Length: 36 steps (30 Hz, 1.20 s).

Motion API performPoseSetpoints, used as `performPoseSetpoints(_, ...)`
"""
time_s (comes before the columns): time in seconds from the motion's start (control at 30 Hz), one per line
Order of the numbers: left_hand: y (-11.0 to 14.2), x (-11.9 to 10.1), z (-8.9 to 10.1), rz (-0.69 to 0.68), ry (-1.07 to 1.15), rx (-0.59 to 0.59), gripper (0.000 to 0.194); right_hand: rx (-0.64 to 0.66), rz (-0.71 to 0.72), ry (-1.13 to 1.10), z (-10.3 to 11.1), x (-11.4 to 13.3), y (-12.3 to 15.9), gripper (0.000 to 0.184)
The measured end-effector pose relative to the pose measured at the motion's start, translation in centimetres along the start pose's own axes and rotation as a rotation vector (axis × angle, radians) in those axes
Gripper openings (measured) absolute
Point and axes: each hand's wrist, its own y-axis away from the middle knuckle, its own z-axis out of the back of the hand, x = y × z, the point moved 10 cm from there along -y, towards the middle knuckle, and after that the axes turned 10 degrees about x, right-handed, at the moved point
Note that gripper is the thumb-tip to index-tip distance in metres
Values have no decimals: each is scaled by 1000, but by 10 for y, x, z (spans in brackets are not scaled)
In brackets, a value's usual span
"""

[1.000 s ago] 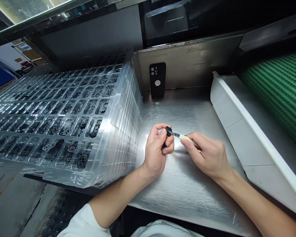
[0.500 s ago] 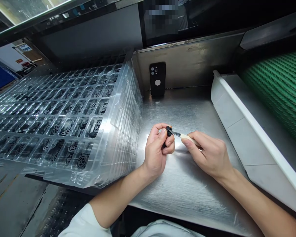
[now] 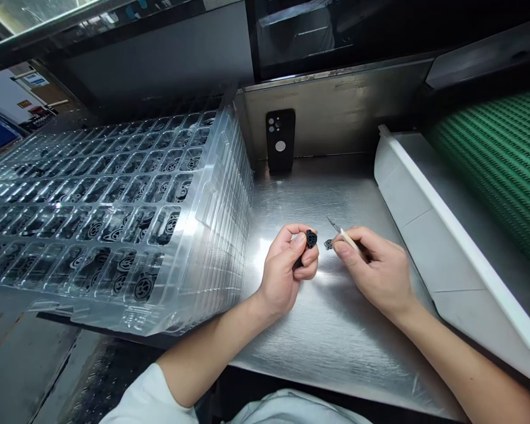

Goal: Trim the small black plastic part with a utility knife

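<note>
one phone [image 3: 280, 139] leans at the wall, trays [image 3: 115, 206] stacked left; left hand [image 3: 287, 268] fingers clamp one black part [image 3: 311, 238], right hand [image 3: 375, 271] pinches one knife [image 3: 342, 232]

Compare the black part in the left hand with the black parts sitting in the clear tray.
The black part is pinched in the left hand's fingers above the steel table; the tray parts lie in separate pockets of the clear tray. It is bare to view; they show through plastic. Both are small, black and round-faced.
</note>
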Motion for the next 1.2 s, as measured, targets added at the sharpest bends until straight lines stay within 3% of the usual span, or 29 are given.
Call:
performPoseSetpoints(0.17, 1, 24, -9, 141, -31, 87, 37, 54, -107, -184, -13, -9, 2, 36)
performPoseSetpoints(0.3, 1, 27, -6, 136, -91, 55, 42, 48, -174, -201, -13, -18, 2, 39)
performPoseSetpoints(0.53, -2, 12, 18, 44, -150, -96, 39, -102, -260, -10, 21, -39, -2, 18)
performPoseSetpoints(0.7, -2, 8, 32, 11, -173, -174, 40, 229, -202, 269, -13, -42, -7, 15)
performPoseSetpoints(0.8, -2, 9, 36, 4, -167, -199, 40, 306, -187, 449, -24, -48, -3, 20)
performPoseSetpoints(0.9, -1, 10, 40, 6, -158, -227, 40, 341, -193, 539, -27, -57, 1, 12)
performPoseSetpoints(1.07, -1, 17, 39, 59, -158, -202, 41, 331, -201, 462, -24, -58, -1, 8)
performPoseSetpoints(1.2, -2, 19, 38, 70, -193, -190, 35, 259, -300, 178, -16, -55, -5, 11)
